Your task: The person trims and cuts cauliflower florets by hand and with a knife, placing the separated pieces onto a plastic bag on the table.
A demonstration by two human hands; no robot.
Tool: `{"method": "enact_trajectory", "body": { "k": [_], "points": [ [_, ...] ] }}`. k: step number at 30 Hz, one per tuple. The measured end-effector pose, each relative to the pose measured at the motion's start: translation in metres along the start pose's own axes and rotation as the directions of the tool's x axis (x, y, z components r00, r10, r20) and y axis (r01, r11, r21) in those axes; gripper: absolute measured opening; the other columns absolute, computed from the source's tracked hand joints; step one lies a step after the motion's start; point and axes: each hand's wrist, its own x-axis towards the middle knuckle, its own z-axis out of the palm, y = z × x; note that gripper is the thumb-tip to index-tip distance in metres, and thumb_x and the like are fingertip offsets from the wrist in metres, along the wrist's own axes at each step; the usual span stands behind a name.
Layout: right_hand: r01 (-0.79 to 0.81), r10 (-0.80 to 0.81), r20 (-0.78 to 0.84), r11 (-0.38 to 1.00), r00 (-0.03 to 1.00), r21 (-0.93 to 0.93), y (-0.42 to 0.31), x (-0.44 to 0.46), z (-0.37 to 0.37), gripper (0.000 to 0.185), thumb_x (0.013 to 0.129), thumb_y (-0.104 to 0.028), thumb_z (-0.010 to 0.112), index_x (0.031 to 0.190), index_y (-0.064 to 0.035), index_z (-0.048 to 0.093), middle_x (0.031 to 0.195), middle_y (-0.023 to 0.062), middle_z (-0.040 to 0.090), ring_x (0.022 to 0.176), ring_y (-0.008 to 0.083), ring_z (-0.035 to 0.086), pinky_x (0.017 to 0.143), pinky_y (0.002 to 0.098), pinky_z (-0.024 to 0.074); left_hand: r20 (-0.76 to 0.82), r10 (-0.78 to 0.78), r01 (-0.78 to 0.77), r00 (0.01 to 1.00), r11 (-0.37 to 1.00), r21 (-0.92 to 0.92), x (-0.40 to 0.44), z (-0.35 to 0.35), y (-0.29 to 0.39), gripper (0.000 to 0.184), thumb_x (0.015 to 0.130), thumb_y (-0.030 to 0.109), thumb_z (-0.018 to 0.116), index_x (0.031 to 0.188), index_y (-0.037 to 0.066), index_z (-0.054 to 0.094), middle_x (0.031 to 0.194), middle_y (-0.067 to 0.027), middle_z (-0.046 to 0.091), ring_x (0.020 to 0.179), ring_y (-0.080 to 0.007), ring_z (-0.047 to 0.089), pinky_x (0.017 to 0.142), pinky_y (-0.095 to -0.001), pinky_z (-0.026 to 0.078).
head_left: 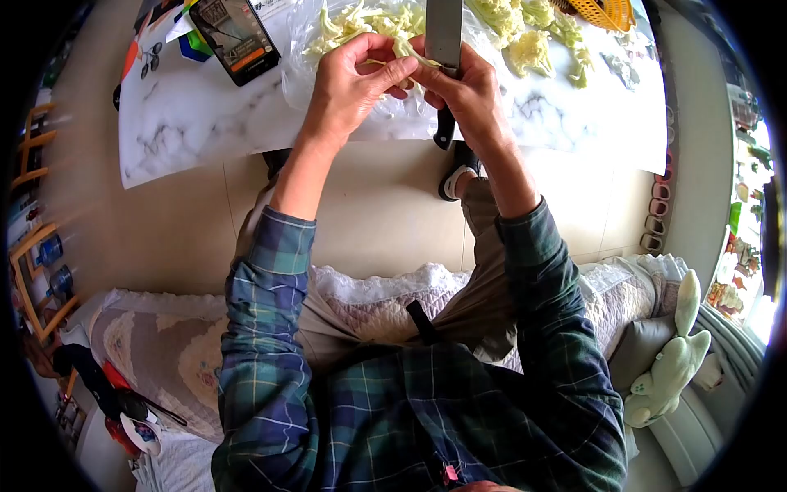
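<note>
My left hand (pixel 348 86) is closed, its thumb and fingers pinching a pale cauliflower piece (pixel 406 49). Close beside it, my right hand (pixel 475 94) is wrapped round a kitchen knife (pixel 443 33). The blade points away from me, and the black handle sticks out below the palm. My right thumb and fingertips also meet the cauliflower piece, so both hands nearly touch. Under and beyond the hands, cut cauliflower pieces (pixel 348 25) lie on a clear plastic bag (pixel 297 70). Larger cauliflower florets (pixel 529 51) rest to the right.
The marbled white table (pixel 197 123) carries a phone (pixel 234 37) at left and a yellow basket (pixel 607 12) at far right. Crumpled clear plastic (pixel 623 70) lies near the basket. Behind me is a quilted sofa (pixel 156 336) with a plush rabbit (pixel 668 369).
</note>
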Motion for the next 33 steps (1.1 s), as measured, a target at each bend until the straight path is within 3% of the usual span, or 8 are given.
{"method": "enact_trajectory", "body": {
  "k": [5,15,18,21,23,26,30,33],
  "points": [
    [-0.07,0.059,0.113,0.993,0.992,0.092,0.002,0.01,-0.029,0.035,0.084,-0.022,0.072,0.109,0.0013,0.065,0.068,-0.0012,0.054,0.058,0.0059,0.047,0.052,0.0212,0.0369,0.152,-0.044,0.026,0.987,0.993,0.119,0.002,-0.019,-0.001,0.031,0.09,0.018,0.067,0.112,-0.002,0.062,0.089,-0.0028,0.066,0.077,-0.0083,0.061,0.065,-0.0221,0.05],
    [-0.15,0.103,0.148,0.923,0.984,0.353,-0.005,0.007,-0.021,0.024,0.085,-0.01,0.07,0.101,0.004,0.059,0.066,-0.0018,0.047,0.056,0.007,0.041,0.052,0.0226,0.034,-0.121,0.215,-0.183,0.969,0.955,0.234,0.01,-0.017,-0.01,0.023,0.091,0.013,0.064,0.108,-0.001,0.063,0.081,-0.0028,0.064,0.068,-0.0063,0.057,0.06,-0.0227,0.049],
    [-0.178,0.111,0.178,0.891,0.978,0.418,-0.003,0.007,-0.018,0.02,0.088,-0.01,0.066,0.102,0.0038,0.058,0.065,-0.0019,0.045,0.056,0.0069,0.041,0.052,0.0226,0.0341,0.111,0.677,-0.42,0.728,0.311,0.853,0.009,-0.017,-0.003,0.03,0.091,0.018,0.064,0.119,0.007,0.062,0.108,-0.0057,0.064,0.083,-0.0123,0.061,0.073,-0.0227,0.049],
    [-0.184,0.1,0.182,0.822,0.978,0.539,0.001,0.006,-0.011,0.018,0.091,-0.009,0.061,0.103,0.0035,0.057,0.066,-0.0019,0.045,0.057,0.0069,0.041,0.053,0.0224,0.0347,0.011,0.674,-0.428,0.739,0.457,0.78,0.01,-0.012,-0.009,0.023,0.09,0.016,0.065,0.107,0.001,0.065,0.082,-0.004,0.063,0.068,-0.007,0.058,0.059,-0.024,0.049],
    [-0.173,0.092,0.161,0.775,0.983,0.609,0.001,0.005,-0.005,0.017,0.092,-0.009,0.059,0.104,0.0033,0.057,0.066,-0.0018,0.045,0.058,0.0069,0.041,0.053,0.0223,0.0351,-0.123,0.079,-0.026,0.989,0.924,0.381,-0.006,0.007,0.001,0.024,0.091,0.02,0.065,0.106,0.001,0.066,0.078,-0.0055,0.066,0.063,-0.0096,0.062,0.057,-0.0257,0.051],
    [-0.148,0.084,0.152,0.862,0.985,0.484,0.006,0.005,0.0,0.02,0.095,-0.014,0.057,0.108,0.0009,0.06,0.068,-0.0017,0.046,0.059,0.0066,0.043,0.053,0.0229,0.0374,-0.064,0.095,-0.092,0.993,0.995,0.045,-0.007,0.017,-0.008,0.024,0.09,0.018,0.066,0.103,-0.002,0.066,0.077,-0.0048,0.068,0.066,-0.0095,0.065,0.059,-0.0231,0.053],
    [0.083,-0.094,-0.089,0.989,0.992,-0.121,-0.006,0.001,0.003,0.034,0.099,-0.034,0.05,0.111,-0.0064,0.068,0.072,-0.001,0.053,0.059,0.0046,0.046,0.05,0.0223,0.039,-0.211,0.116,-0.066,0.971,0.97,0.234,-0.003,0.007,-0.015,0.024,0.086,0.017,0.07,0.099,-0.003,0.066,0.073,-0.0049,0.067,0.062,-0.0088,0.064,0.056,-0.0228,0.052],
    [0.069,-0.091,-0.085,0.97,0.992,-0.232,-0.012,-0.004,-0.001,0.035,0.099,-0.035,0.051,0.103,-0.0038,0.067,0.062,0.0024,0.058,0.053,0.0073,0.049,0.051,0.0248,0.0417,-0.265,0.126,-0.034,0.956,0.944,0.328,-0.003,0.006,-0.009,0.024,0.083,0.017,0.073,0.095,-0.002,0.066,0.07,-0.0065,0.067,0.059,-0.0107,0.062,0.054,-0.0253,0.05]
  ]
}}
